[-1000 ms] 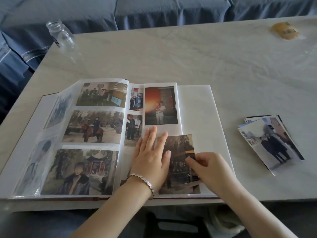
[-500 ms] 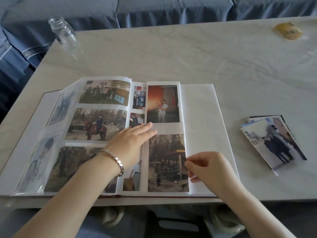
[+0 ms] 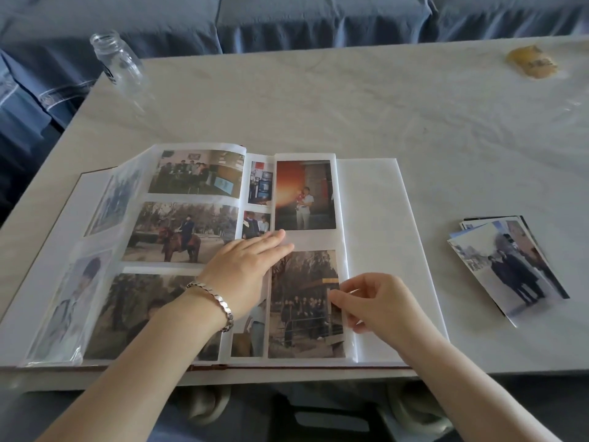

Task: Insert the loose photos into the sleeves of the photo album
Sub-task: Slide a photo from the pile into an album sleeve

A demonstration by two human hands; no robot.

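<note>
The worktop (image 3: 350, 106) carries the open album (image 3: 376, 250) at its near edge. A pile (image 3: 506, 266) of loose photos lies well apart to the album's right, and a jar (image 3: 116, 59) stands at the far left corner.

On the album's narrow right-hand leaf the upper pocket is filled. A dark group photo (image 3: 302, 301) sits in the lower sleeve (image 3: 347, 339), squared up with its borders and looking almost fully seated.

The left hand (image 3: 242, 272) lies flat on the leaf just left of that photo. Its fingers (image 3: 274, 245) are straight and press the page down, so this grip is wide and holds nothing. The right hand (image 3: 376, 304) has a narrow grip, with thumb and fingertips (image 3: 339, 298) pinching at the photo's right edge by the sleeve's opening. Whether they hold the print alone or the plastic as well cannot be told.

The step in hand seems to be the last of seating this photo. Next, the print likely needs a final nudge leftward until its edge clears the opening. Then the right hand would let go and reach to the pile for the top print. The left hand probably has to turn the leaf or find a free pocket, since both pockets here are full.
</note>
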